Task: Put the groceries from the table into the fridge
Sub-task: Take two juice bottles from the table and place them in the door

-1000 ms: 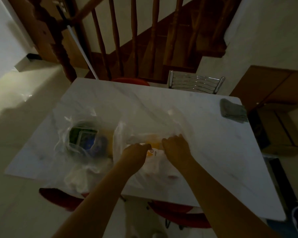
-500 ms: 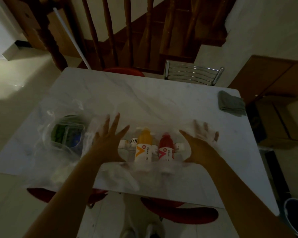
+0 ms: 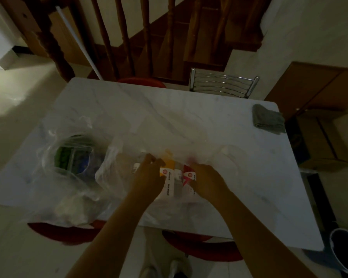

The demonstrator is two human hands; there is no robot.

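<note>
Both hands have come in from the spread-open position of half a second ago: the left hand point(image 3: 149, 173) curls onto the orange bottle point(image 3: 167, 173), the right hand point(image 3: 207, 177) onto the red bottle point(image 3: 189, 175). The bottles lie in a thin, crinkled clear bag point(image 3: 113, 169) on the marble table point(image 3: 169, 117), caps pointing away. A second clear bag point(image 3: 48, 157) to the left holds a green-and-blue package point(image 3: 72, 157).

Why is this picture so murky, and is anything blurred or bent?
Head view: the room is dim, so the table looks grey; both hands and the bottles are smeared by motion; the clear bag shows faint sheen; the wide lens bows the table's edges.
</note>
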